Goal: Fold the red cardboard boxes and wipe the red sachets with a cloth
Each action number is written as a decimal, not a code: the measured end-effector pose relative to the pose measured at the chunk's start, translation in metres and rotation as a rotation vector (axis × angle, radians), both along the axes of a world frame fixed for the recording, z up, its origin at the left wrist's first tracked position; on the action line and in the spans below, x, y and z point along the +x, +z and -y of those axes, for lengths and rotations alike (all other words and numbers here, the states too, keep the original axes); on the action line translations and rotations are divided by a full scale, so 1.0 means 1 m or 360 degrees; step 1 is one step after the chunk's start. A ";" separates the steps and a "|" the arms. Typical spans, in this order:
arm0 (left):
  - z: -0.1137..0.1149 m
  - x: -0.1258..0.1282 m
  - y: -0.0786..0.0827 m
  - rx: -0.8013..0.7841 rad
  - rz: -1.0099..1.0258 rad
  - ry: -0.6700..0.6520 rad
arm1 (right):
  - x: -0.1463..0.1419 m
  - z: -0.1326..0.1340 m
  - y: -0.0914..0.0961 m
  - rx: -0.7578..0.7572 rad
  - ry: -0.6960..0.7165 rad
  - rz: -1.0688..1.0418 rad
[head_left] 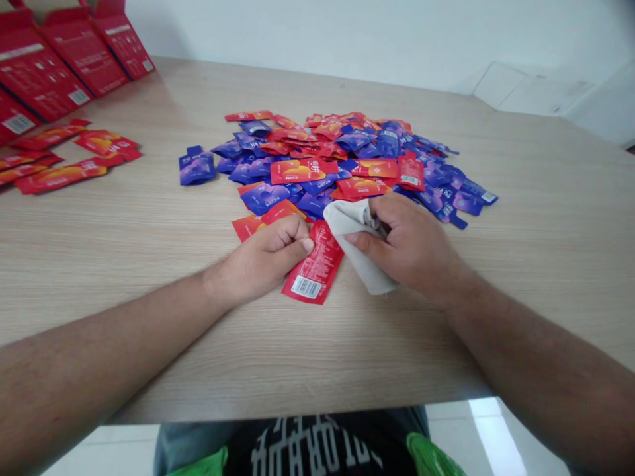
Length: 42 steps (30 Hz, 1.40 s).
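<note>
My left hand (270, 254) is closed, pinching the upper left edge of a red sachet (315, 264) that lies flat on the wooden table (149, 218), barcode end toward me. My right hand (409, 248) is closed around a bunched white cloth (354, 238), which touches the sachet's right side. Just beyond both hands lies a heap of several red and blue sachets (342, 165).
A row of red sachets (64, 158) lies at the far left, with red cardboard boxes (74, 53) behind them at the table's back left corner. The table's near edge runs just above my lap.
</note>
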<state>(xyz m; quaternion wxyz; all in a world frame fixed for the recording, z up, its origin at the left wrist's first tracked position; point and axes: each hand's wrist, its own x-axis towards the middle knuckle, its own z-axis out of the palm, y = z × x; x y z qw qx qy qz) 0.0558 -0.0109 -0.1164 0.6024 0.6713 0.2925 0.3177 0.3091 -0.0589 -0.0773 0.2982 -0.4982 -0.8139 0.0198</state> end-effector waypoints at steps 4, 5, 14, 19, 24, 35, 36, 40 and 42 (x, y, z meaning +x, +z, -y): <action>-0.001 -0.001 0.000 0.0109 -0.0095 -0.0025 | 0.001 -0.001 0.001 -0.0047 0.0131 0.0084; -0.001 -0.001 0.000 0.0124 -0.0102 -0.0032 | 0.002 -0.002 0.001 -0.0021 0.0097 0.0074; 0.001 0.002 0.002 0.0021 -0.0040 0.0107 | -0.014 0.013 -0.003 -0.0224 0.0211 0.0116; 0.000 0.002 0.003 0.0020 -0.0051 0.0148 | -0.033 0.031 -0.003 -0.0407 0.0458 0.0343; -0.003 0.000 0.001 -0.0049 -0.0119 0.0098 | -0.004 0.000 -0.008 0.0004 -0.0061 0.0074; -0.070 -0.067 0.037 0.0614 -0.0954 0.0511 | 0.014 -0.026 -0.039 -0.0186 -0.0235 -0.0096; -0.077 -0.081 0.043 0.0709 -0.1163 0.0600 | 0.014 -0.026 -0.040 -0.0198 -0.0221 -0.0098; -0.107 -0.143 0.065 0.0783 -0.1713 0.0924 | 0.011 -0.025 -0.042 -0.0216 -0.0185 -0.0089; -0.122 -0.172 0.079 0.0769 -0.1842 0.1050 | 0.011 -0.026 -0.043 -0.0230 -0.0169 -0.0082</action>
